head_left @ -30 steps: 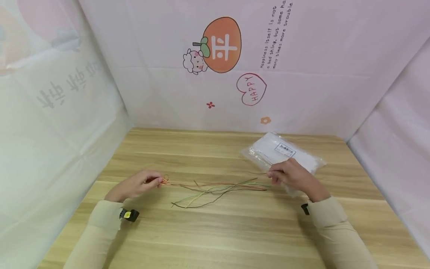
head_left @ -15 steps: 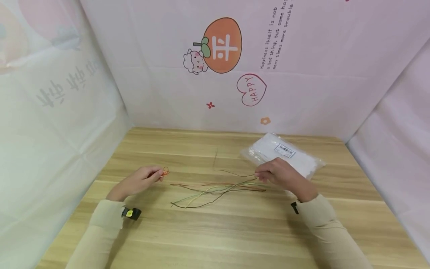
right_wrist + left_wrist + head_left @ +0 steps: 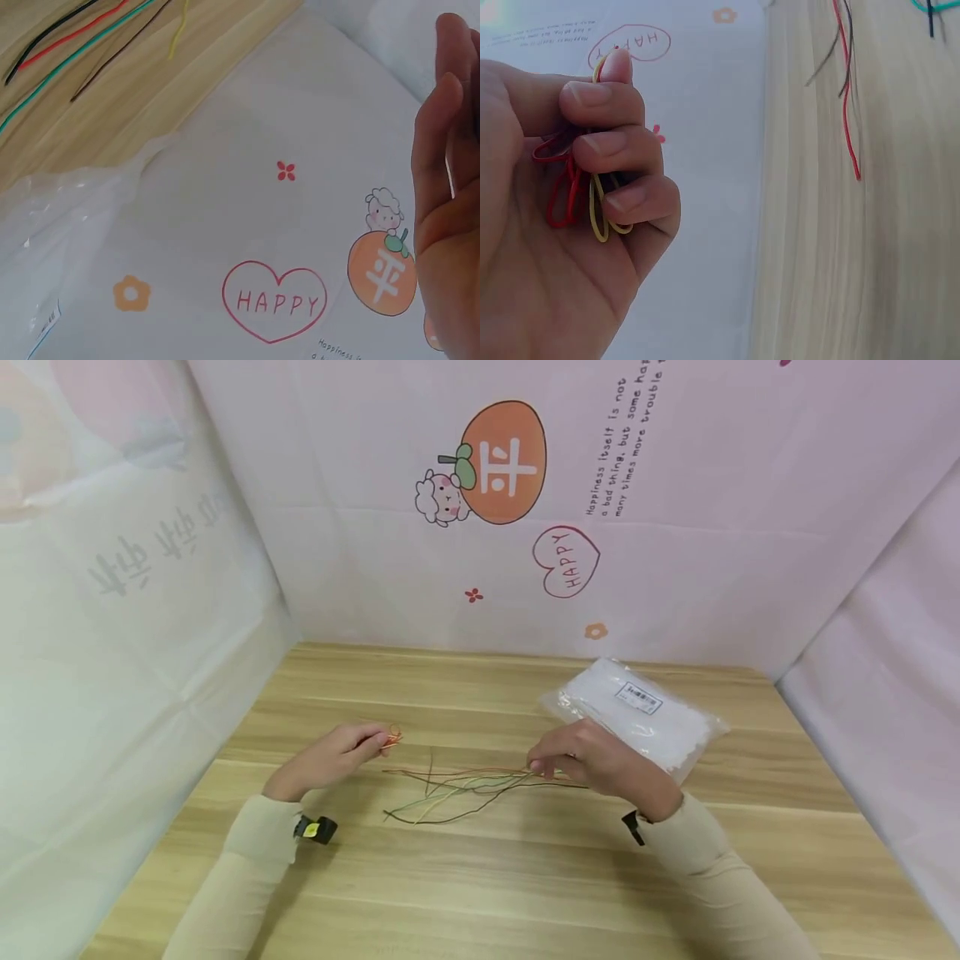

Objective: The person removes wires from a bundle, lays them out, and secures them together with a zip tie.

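In my left hand (image 3: 333,760) I grip a small looped bundle of red and yellow cord (image 3: 392,741). The left wrist view shows red loops (image 3: 571,202) and yellow loops (image 3: 594,210) hanging under the curled fingers. My right hand (image 3: 588,760) pinches a thin brown cord (image 3: 430,772) at its fingertips, above the right part of the loose cords; its far end bends across them at the left. The loose dark, red, green and yellow cords (image 3: 442,821) lie crossed on the table, between and in front of the hands.
A clear plastic bag with white contents and a label (image 3: 637,697) lies behind my right hand, partly covered by it. The wooden table (image 3: 465,893) is bordered by white printed cloth (image 3: 360,577) at the back and both sides.
My right hand has moved left over the loose cords, drawing the brown cord along. My left hand, with its bundle, has lifted away from the loose cords and shifted slightly right.
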Available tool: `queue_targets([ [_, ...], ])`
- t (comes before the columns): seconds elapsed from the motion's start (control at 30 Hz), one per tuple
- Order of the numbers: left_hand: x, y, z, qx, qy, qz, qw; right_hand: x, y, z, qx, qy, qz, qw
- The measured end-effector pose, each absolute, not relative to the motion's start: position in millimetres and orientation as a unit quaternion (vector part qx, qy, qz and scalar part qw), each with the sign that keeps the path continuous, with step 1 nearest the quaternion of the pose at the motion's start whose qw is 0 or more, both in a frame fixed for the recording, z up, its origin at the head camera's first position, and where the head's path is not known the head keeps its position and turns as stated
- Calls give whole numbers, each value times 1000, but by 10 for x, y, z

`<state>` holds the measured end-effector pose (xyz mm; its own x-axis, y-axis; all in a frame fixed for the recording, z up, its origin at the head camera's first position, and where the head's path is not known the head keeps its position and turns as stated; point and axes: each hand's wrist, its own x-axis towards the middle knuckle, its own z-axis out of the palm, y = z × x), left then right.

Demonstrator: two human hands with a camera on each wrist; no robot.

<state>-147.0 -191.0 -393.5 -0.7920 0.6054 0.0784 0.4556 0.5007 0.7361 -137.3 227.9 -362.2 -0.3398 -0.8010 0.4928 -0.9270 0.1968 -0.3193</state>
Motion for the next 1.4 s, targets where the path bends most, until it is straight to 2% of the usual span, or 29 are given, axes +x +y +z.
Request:
queue_targets([
  [0.13, -1487, -1845, -3917, 318, 856, 396, 92, -1407, 2322, -3637, 559, -769, 303, 66],
  [0.27, -1492, -1787, -3930, 332, 850, 396, 104, -1496, 2471, -3753, 500, -818, 282, 18],
  [0.43, -1491, -1716, -4009, 351, 842, 389, 132, -1584, 2637, -3937, 434, -870, 235, -4],
  [0.83, -1546, -1421, -4025, 376, 831, 379, 156, -1680, 2625, -4070, 437, -881, 181, 9],
  [1.03, -1547, -1291, -4003, 404, 825, 366, 151, -1704, 2571, -4101, 448, -876, 179, 4],
  [1.4, -1527, -1175, -4017, 399, 823, 367, 167, -1740, 2591, -4151, 432, -885, 175, 12],
])
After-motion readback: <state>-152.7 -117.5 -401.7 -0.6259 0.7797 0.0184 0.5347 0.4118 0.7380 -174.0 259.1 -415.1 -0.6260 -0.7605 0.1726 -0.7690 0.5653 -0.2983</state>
